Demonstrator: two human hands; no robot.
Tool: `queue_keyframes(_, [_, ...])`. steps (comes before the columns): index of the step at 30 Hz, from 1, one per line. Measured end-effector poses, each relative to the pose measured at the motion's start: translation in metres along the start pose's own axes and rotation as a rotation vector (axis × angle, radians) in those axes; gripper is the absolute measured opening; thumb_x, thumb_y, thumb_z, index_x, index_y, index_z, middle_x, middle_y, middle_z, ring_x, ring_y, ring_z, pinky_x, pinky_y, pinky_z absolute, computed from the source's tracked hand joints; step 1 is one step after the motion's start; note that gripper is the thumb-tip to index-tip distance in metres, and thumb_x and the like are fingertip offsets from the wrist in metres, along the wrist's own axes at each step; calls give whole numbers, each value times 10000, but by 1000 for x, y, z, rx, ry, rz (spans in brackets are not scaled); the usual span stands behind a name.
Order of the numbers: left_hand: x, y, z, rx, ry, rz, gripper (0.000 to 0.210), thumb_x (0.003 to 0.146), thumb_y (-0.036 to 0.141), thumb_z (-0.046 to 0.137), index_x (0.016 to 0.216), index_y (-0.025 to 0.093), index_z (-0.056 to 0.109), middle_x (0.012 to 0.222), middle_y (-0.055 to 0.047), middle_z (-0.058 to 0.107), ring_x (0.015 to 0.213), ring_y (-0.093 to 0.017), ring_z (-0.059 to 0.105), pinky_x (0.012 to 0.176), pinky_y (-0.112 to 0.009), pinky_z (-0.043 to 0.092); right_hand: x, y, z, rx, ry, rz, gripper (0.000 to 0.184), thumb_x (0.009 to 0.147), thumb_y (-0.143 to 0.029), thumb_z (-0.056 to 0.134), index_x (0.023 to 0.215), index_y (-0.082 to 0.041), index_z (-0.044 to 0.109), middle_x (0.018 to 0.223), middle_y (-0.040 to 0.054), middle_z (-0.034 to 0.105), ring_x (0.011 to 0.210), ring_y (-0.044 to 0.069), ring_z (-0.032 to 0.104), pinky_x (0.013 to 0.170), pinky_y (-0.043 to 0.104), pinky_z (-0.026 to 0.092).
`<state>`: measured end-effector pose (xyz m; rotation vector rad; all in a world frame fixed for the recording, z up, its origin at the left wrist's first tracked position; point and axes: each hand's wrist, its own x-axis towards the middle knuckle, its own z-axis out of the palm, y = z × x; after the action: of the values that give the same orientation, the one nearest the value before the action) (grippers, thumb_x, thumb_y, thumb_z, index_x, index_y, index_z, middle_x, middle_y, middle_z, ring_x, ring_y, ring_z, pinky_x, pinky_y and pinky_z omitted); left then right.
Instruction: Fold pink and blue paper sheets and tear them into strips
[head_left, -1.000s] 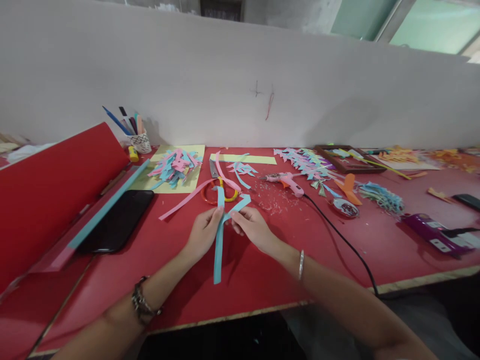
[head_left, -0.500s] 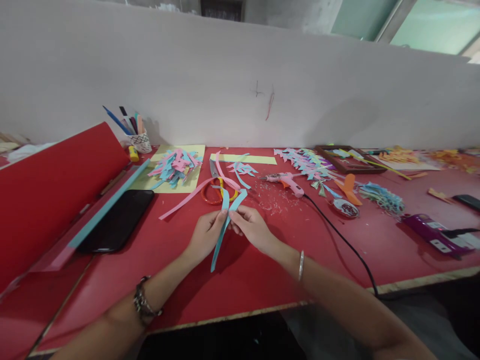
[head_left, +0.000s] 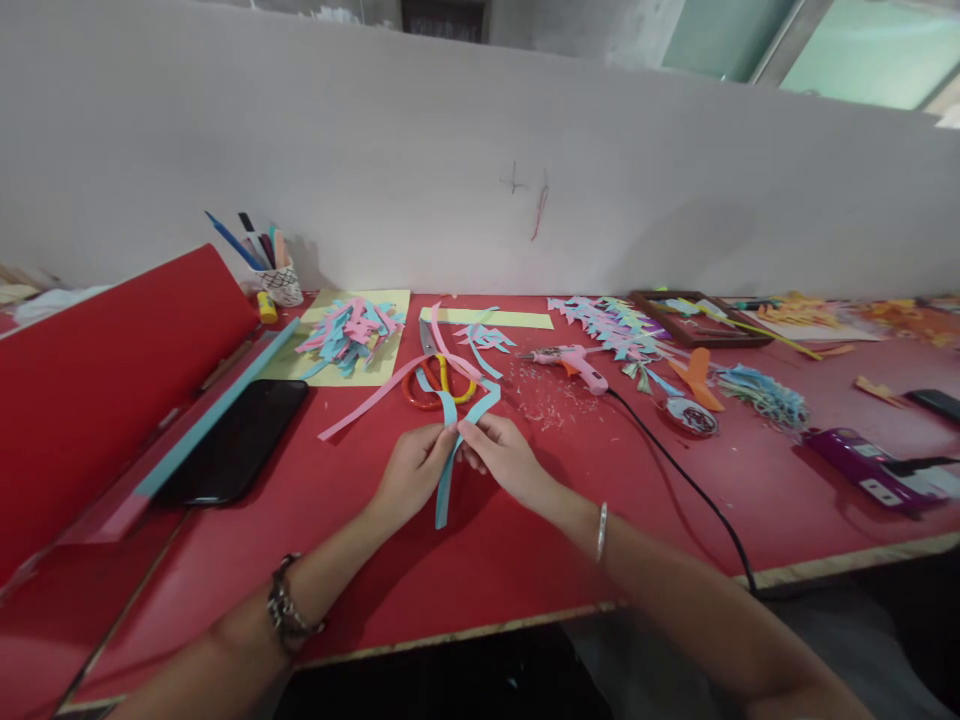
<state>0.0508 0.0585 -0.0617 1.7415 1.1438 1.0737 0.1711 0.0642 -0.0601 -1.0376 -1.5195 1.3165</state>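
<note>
My left hand [head_left: 418,460] and my right hand [head_left: 499,450] meet over the table, fingers pinched on a light blue paper strip [head_left: 444,495]. One end of the strip hangs down between the hands, and two lengths spread upward in a V. The upper lengths pass over scissors [head_left: 441,385] with red and yellow handles. Across the scissors also lies a pink paper strip [head_left: 371,405]. Just beyond sits a small heap of folded blue and pink paper pieces [head_left: 487,338]. My fingertips partly hide where the strip crosses.
On the left are a black phone [head_left: 238,440], a red folder [head_left: 112,390] and a pen cup [head_left: 279,282]. Cut paper pieces [head_left: 352,335] lie on a yellow sheet. A pink glue gun [head_left: 574,365] trails a black cord [head_left: 679,470] toward the table edge at right.
The hanging end of the blue strip has swung slightly right and now shows its flat face. The upper lengths have spread wider apart. Both hands have barely moved.
</note>
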Motion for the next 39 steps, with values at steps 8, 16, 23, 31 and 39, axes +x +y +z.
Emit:
queue_keyframes(8, [1, 0, -2, -26, 122, -97, 388, 726, 489, 327, 477, 198, 386, 430, 43, 409, 431, -93, 366, 445, -213, 320, -2, 1, 0, -22, 32, -31, 390, 721, -502, 434, 493, -189, 388, 412, -70, 369, 386, 45, 340, 409, 207, 273])
queue_keyframes(16, [1, 0, 0, -77, -27, -58, 363, 726, 436, 343, 503, 183, 477, 481, 19, 509, 469, -105, 441, 521, -225, 389, 0, -2, 0, 16, 38, -5, 393, 681, -538, 449, 496, -193, 411, 411, -63, 394, 373, 49, 343, 394, 210, 275])
queue_keyframes(23, [2, 2, 0, -171, -37, -86, 366, 698, 473, 377, 483, 190, 460, 447, 29, 474, 471, -104, 436, 519, -222, 391, 0, -1, -1, -17, -8, 0, 401, 704, -505, 420, 453, -193, 400, 398, -57, 389, 368, 48, 342, 392, 207, 270])
queue_keyframes(31, [3, 5, -2, -127, 42, -185, 463, 649, 617, 394, 461, 196, 433, 419, 51, 389, 410, -87, 344, 427, -223, 324, -1, -1, -2, -16, 7, 24, 376, 712, -453, 417, 443, -191, 389, 370, -64, 372, 347, 41, 314, 382, 202, 243])
queue_keyframes(39, [0, 3, -1, -113, -101, -171, 488, 686, 623, 320, 482, 200, 454, 376, 52, 380, 362, -93, 366, 396, -219, 322, 0, -1, -3, 9, 108, 23, 400, 692, -517, 441, 466, -193, 379, 380, -65, 377, 362, 47, 334, 389, 203, 262])
